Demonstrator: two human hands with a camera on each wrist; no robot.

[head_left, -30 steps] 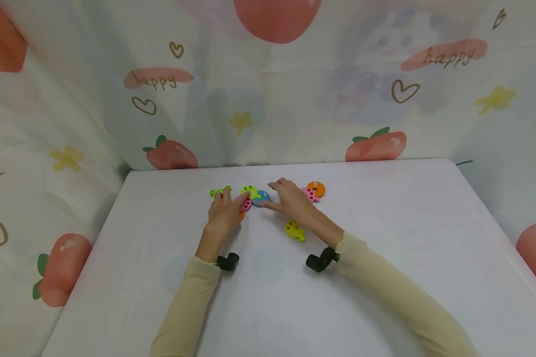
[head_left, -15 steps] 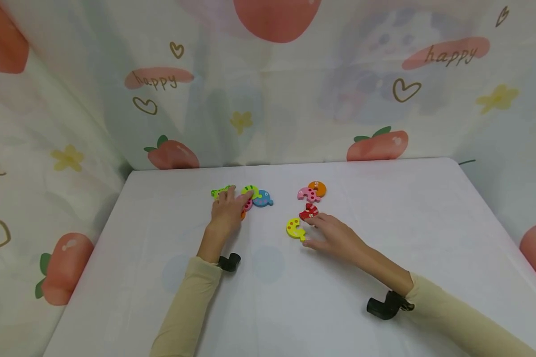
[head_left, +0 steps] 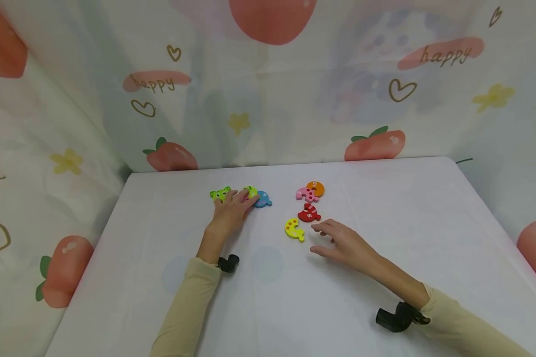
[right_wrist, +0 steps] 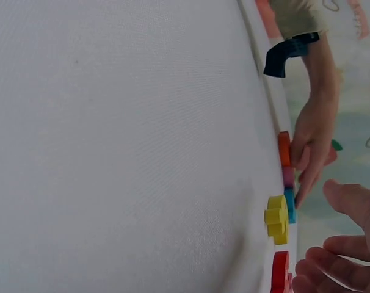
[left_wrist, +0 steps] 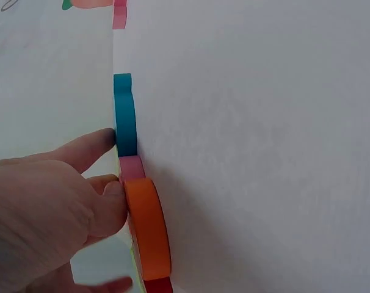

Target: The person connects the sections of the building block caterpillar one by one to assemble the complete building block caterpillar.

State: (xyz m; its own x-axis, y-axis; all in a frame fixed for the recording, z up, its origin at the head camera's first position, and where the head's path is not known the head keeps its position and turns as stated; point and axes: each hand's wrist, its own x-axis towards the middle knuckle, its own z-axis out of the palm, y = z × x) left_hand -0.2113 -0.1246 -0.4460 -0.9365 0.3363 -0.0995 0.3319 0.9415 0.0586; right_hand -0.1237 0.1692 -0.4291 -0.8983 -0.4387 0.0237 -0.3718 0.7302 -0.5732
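Note:
My left hand (head_left: pixel 230 215) rests over a chain of small, painted, curved puzzle pieces at the back of the table, its fingers spread. A green animal-face piece (head_left: pixel 219 193) lies at the chain's left end, a light green piece (head_left: pixel 251 191) and a blue piece (head_left: pixel 263 200) at its right. Seen from the left wrist, an orange piece (left_wrist: pixel 149 232) and a pink piece (left_wrist: pixel 132 166) stand beside the thumb, and a fingertip touches the blue one. My right hand (head_left: pixel 346 248) hovers with loose fingers, holding nothing, right of a yellow piece (head_left: pixel 293 229) and a red piece (head_left: pixel 309 212).
Behind the red piece lie a spotted pink piece (head_left: pixel 306 194) and an orange piece numbered 10 (head_left: pixel 315 188), touching each other. The white-covered table (head_left: pixel 268 307) ends at a printed curtain (head_left: pixel 295 119) at the back and sides.
My right hand has left the blue piece, come back past the red and yellow pieces and drawn off to the right. My left fingers have shifted right over the chain, uncovering the green face.

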